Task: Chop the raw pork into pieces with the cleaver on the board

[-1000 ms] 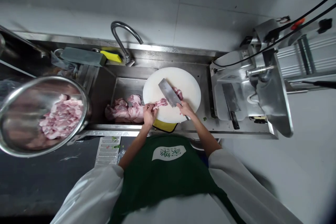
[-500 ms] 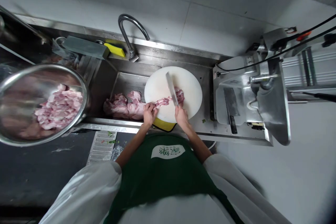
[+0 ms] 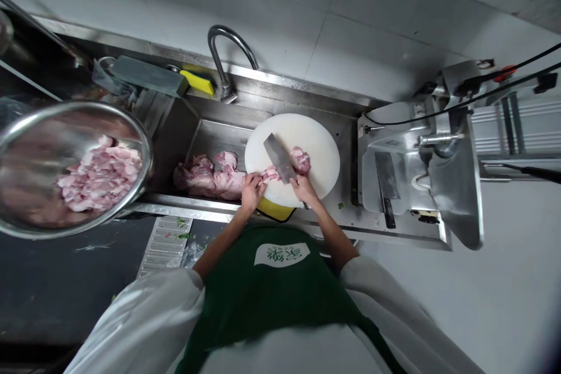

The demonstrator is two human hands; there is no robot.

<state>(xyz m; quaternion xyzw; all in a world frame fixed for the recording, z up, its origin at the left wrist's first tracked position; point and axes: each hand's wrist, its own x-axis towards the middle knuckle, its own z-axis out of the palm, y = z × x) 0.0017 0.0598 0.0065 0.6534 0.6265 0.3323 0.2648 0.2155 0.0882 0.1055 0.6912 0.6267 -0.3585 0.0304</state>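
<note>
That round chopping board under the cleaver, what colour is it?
The round chopping board is white; the head view shows it best.

Place: a kitchen, professional by its look
Water: steel sink [image 3: 221, 135] with a curved tap [image 3: 225, 83]
Cutting: round white chopping board [image 3: 323, 152], a cleaver [image 3: 278, 156]
Food: cut raw meat [image 3: 103, 178] in a wide steel bowl [image 3: 33, 169]
Machinery: what looks like a slicer [image 3: 456, 181]
Clothing: green apron [image 3: 280, 298] with a printed logo [image 3: 283, 254]
</note>
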